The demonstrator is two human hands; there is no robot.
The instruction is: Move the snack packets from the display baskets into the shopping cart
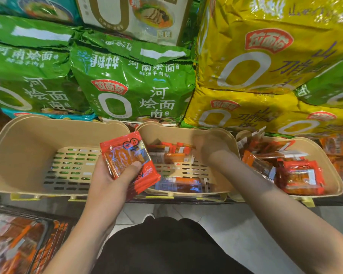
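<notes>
Both forearms are bare, with no sleeves, watch or rings showing on the hands. Below them the person wears a black garment (166, 248), and a white shoe tip (149, 216) shows.

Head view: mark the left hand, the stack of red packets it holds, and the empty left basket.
left hand (109, 178): head view, on the palm below the thumb.
stack of red packets (127, 155): head view, middle of the top packet's clear window.
left basket (28, 139): head view, bare inner back wall.

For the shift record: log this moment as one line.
left hand: holds stack of red snack packets | right hand: reaching into middle basket, blurred, grip unclear | left basket: no packets visible | cart: packets inside
</notes>
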